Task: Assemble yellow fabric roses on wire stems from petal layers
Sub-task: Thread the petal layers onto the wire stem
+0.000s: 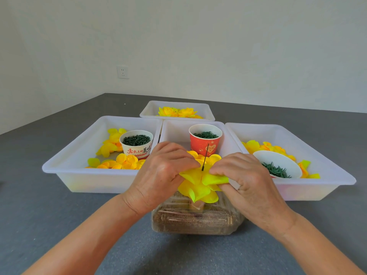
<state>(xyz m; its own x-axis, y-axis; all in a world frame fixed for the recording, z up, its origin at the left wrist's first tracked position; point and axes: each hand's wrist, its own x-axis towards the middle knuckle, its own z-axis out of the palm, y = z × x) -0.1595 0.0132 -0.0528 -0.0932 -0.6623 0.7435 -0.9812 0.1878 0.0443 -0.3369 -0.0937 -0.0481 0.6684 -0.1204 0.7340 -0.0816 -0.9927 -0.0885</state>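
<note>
A yellow petal layer (204, 176) is pinched from both sides, by the left hand (160, 173) and the right hand (248, 181), and threaded on a dark wire stem (205, 156). It is held above a clear container (196, 221) at the counter's (49, 215) near edge, before the white trays (75, 175).

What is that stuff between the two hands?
Between the left hand and the right hand, the head view shows a yellow petal layer that both pinch, with a thin dark wire poking up through it.
</note>
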